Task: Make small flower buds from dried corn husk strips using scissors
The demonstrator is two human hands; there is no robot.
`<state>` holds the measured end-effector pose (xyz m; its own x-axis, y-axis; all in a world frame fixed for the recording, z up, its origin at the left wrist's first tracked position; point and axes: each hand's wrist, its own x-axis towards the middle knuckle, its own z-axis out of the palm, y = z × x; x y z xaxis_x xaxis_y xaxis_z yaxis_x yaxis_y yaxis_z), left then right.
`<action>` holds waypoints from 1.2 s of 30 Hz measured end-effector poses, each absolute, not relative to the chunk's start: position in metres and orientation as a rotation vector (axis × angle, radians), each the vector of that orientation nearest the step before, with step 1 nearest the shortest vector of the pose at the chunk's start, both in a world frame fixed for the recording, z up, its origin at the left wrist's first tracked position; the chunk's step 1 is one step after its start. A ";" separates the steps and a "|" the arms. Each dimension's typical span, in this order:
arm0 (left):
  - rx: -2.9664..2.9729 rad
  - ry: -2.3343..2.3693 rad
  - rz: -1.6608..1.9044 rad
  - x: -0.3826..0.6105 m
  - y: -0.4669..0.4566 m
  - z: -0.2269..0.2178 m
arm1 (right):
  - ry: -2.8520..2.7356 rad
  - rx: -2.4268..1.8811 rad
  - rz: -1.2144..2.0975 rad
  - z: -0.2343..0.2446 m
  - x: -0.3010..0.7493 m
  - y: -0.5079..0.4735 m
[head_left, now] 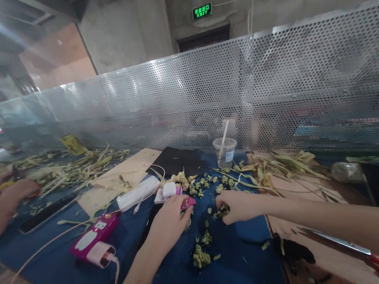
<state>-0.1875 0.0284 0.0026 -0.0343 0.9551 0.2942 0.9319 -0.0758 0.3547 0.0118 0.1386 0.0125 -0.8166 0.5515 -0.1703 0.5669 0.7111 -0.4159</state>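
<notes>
My left hand is closed around a small pink object, its kind unclear as the fingers cover most of it. Under the fingertips lie pale green plant bits. Across from it, my right hand pinches a small piece of dried greenish plant between thumb and fingers. A cluster of curled green plant pieces lies on the blue table below the hands. More small green pieces are scattered beyond them. A black phone is partly hidden beneath my left wrist.
A magenta device with a cable and a white power bank lie left. Beyond stands a plastic cup with a straw, before a perforated metal screen. Red-handled scissors lie right. Another person's hand works at far left.
</notes>
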 end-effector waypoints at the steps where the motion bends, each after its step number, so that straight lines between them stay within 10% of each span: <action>1: 2.133 2.116 0.753 -0.188 0.029 0.003 | 2.839 0.981 -0.826 0.016 0.010 0.138; 9: 1.955 2.249 1.114 -0.196 0.033 0.006 | 2.646 0.551 -1.665 0.057 -0.025 0.125; 16: 1.933 2.206 1.154 -0.196 0.031 0.010 | 2.871 0.767 -0.734 0.043 -0.017 0.143; 22: 2.002 2.166 0.940 -0.189 0.031 0.006 | 2.706 0.661 -1.276 0.012 -0.015 0.142; 36: 2.000 2.177 0.938 -0.194 0.032 0.004 | 2.972 0.189 0.220 0.030 -0.075 0.188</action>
<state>-0.1936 0.0324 0.0044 -0.1676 0.9170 0.3619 0.8928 -0.0146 0.4503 -0.0747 0.1878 0.0296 -0.9800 0.1365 -0.1451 0.1137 0.9813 0.1554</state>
